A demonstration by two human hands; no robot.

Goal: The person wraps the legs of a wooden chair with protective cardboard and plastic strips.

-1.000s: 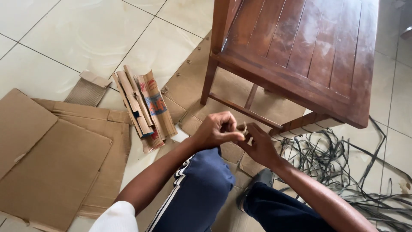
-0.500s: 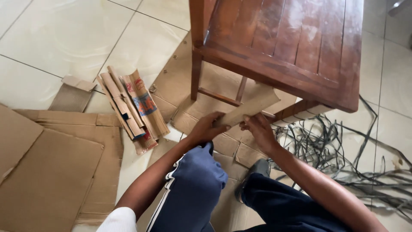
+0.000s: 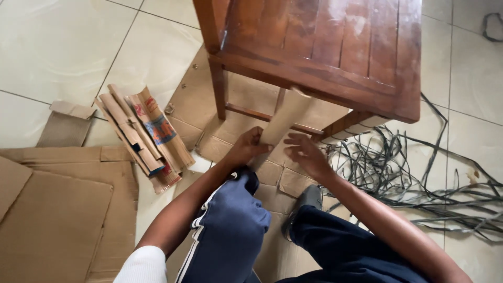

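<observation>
Mid-handling: left hand [image 3: 246,148] clamped on cardboard strip [image 3: 283,118], right hand [image 3: 305,153] just beside, fingers loose — likely needs steadying the strip's lower end next.

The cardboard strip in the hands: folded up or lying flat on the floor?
Raised, not flat. The left hand grips the cardboard strip at its lower end; it slants up toward the wooden chair. The right hand is beside it.

cardboard strip [image 3: 283,118] top behind chair [image 3: 325,52]
</observation>
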